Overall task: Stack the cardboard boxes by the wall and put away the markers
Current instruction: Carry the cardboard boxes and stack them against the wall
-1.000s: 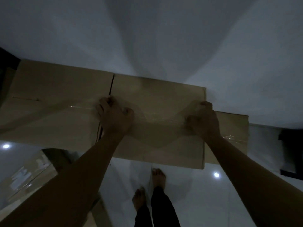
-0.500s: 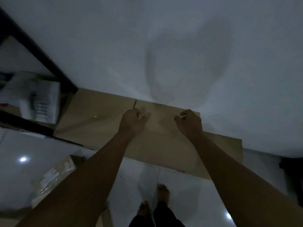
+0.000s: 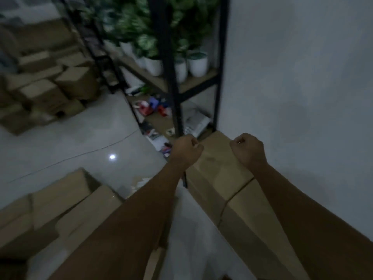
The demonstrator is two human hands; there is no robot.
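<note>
Against the white wall (image 3: 298, 81), right of view: row of cardboard boxes (image 3: 220, 166), brown, set end to end on the pale tiled floor (image 3: 80, 142), long side flush to the wall, far end touching the foot of the black metal shelf rack (image 3: 167, 81). Seam between two boxes visible below the right wrist.

Above the far box: left hand (image 3: 185, 151) and right hand (image 3: 247, 149), both curled into loose fists, nothing visibly held; contact with the box top not discernible. Bare forearms reaching in from the bottom edge.

Lower left, near the left forearm: further cardboard boxes (image 3: 60, 209), lying flat and overlapping, apart from the wall row.

On the rack's middle shelf: potted plants (image 3: 175, 47) in white pots, green variegated leaves, several in a row. On the lowest shelf: scattered small items (image 3: 153, 107), red, blue and white, too blurred to identify; whether any are markers cannot be told. White printed packs (image 3: 194, 121) at the wall end of the same shelf.

Far left, across the floor: heap of small cardboard cartons (image 3: 46, 87), loosely piled, blurred.

On the floor: bright reflected light spot (image 3: 112, 157) and a thin dark line (image 3: 80, 156) running diagonally across the tiles.
</note>
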